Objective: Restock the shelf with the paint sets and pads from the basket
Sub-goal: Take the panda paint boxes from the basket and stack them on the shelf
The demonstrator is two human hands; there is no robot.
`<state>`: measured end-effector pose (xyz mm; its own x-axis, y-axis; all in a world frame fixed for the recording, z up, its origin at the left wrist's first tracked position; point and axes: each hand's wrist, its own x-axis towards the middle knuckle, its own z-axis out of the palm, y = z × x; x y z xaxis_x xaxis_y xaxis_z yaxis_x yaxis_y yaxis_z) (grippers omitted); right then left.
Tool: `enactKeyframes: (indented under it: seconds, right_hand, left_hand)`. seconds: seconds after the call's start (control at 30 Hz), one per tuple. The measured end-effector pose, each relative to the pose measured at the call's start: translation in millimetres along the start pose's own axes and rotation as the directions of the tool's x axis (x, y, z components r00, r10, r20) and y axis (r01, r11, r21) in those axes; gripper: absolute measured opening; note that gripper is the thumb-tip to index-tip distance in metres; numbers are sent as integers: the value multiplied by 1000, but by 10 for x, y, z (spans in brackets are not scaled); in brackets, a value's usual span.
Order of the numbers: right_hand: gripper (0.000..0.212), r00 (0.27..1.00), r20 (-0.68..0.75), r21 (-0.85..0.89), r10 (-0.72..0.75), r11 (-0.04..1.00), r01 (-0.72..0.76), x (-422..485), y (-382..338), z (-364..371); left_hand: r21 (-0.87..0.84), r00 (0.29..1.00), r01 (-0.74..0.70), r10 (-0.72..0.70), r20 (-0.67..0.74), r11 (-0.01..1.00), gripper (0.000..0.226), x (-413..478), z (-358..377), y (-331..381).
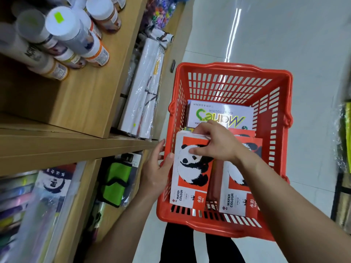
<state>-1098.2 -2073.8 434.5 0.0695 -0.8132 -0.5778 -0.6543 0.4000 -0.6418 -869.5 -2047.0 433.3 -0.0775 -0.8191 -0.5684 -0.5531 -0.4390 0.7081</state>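
A red slatted plastic shopping basket [233, 80] was seen from above, at centre frame, over a pale tiled floor [284, 44]. Inside it, a red-and-white panda-print watercolour pad [188, 188] was stood on edge along the basket's 9 o'clock wall. Its top edge was pinched by the right hand [214, 143], fingers over the far rim and thumb pressed on the panda face. The left hand [154, 172] was laid against the basket's outer 9 o'clock wall, fingers loosely spread, thumb hooked over the rim and touching the pad's edge; nothing was closed in it.

A second panda-print watercolour pad [239, 198] was lying at 3 o'clock of the held one, partly covered by the right forearm. A white-and-lilac paint set box with green and purple lettering [220, 115] was lying at 12 o'clock of both pads, against the basket's far wall. More red-edged items were glimpsed behind the right hand; their kind could not be told.

At 9 o'clock of the basket, a wooden shelf unit [85, 103] was seen. White-capped paint bottles [62, 33] were crowded on its upper tier at 10 o'clock. Plastic-wrapped white paper rolls [144, 88] were lying at 11 o'clock. A green-and-black pouch in clear packaging [115, 183] was set on the lower shelf at 8 o'clock, just beside the left hand.
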Motion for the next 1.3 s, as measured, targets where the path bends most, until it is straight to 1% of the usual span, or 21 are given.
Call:
enactKeyframes:
  seconds: [0.07, 0.1, 0.2, 0.27, 0.33, 0.43, 0.53, 0.6, 0.7, 0.77, 0.87, 0.93, 0.97, 1.03, 1.07, 1.13, 1.17, 1.2, 1.23, 1.27, 1.3]
  right_hand:
    - [68, 1000, -23, 121, 15, 993, -12, -122, -13, 5]
    - [72, 999, -30, 174, 37, 984, -31, -178, -5, 13]
    - [69, 997, 4, 243, 81, 967, -79, -291, 73, -1]
    - [68, 997, 16, 316, 72, 946, -73, -359, 114, 8]
    - [74, 997, -11, 395, 72, 917, -62, -422, 121, 58]
    - [87, 988, -83, 470, 129, 879, -75, -496, 110, 160]
    - [77, 979, -153, 491, 136, 870, -44, -569, 117, 135]
    - [71, 973, -184, 502, 139, 865, -28, -641, 113, -15]
    - [73, 964, -208, 577, 165, 816, -15, -747, 129, -305]
    - [73, 958, -217, 637, 188, 771, -7, -788, 135, -450]
    - [79, 942, -261, 747, 210, 663, 59, -845, 193, -575]
    - [80, 931, -267, 801, 251, 595, 69, -847, 229, -544]
    - [80, 926, -270, 803, 263, 592, 67, -836, 237, -502]
    - [84, 918, -285, 762, 276, 647, 42, -862, 315, -445]
    - [78, 911, -293, 734, 289, 679, 20, -896, 383, -409]
    - [41, 874, -359, 614, 327, 788, -42, -1023, 521, -301]
    - [32, 842, -410, 533, 350, 842, -90, -1085, 584, -198]
    - [34, 819, -441, 455, 367, 878, -148, -1137, 641, -67]
    - [43, 816, -431, 385, 384, 897, -219, -1182, 676, 73]
    - [56, 815, -407, 349, 412, 895, -278, -1203, 673, 200]
    - [69, 799, -383, 365, 464, 870, -330, -1201, 651, 303]
  left_hand:
    - [55, 997, -47, 50, -53, 997, 59, -47, -10, 0]
    - [85, 993, -76, 83, -80, 994, 63, -75, -10, 24]
    - [157, 981, -146, 164, -107, 977, 63, -127, 4, 63]
    - [192, 980, -157, 177, -94, 969, 63, -135, 29, 96]
    - [247, 978, -175, 197, -70, 953, 63, -141, 57, 109]
    - [312, 977, -185, 209, -45, 932, 70, -169, 118, 186]
    - [393, 962, -239, 273, -32, 888, 73, -157, 163, 259]
    - [365, 956, -279, 292, 19, 888, 77, -142, 179, 316]
    - [308, 948, -319, 297, 116, 897, 84, -138, 226, 444]
    - [275, 943, -316, 271, 191, 908, 79, -153, 286, 567]
    - [64, 931, -194, 163, 326, 979, 62, -207, 405, 740]
    - [-63, 932, -128, 141, 333, 990, 60, -207, 465, 767]
    - [-102, 936, -113, 141, 323, 988, 60, -200, 462, 779]
    - [-103, 941, -115, 142, 309, 988, 68, -167, 450, 828]
    - [-83, 946, -127, 145, 290, 988, 74, -147, 432, 840]
    - [-44, 962, -128, 134, 239, 991, 79, -112, 365, 863]
    - [-29, 969, -113, 117, 216, 993, 79, -96, 324, 881]
    - [-17, 976, -97, 99, 192, 995, 80, -83, 284, 901]
    - [-3, 982, -85, 84, 167, 996, 80, -75, 251, 917]
    - [7, 987, -76, 74, 145, 997, 81, -70, 223, 929]
    - [5, 990, -57, 56, 126, 998, 81, -71, 201, 940]
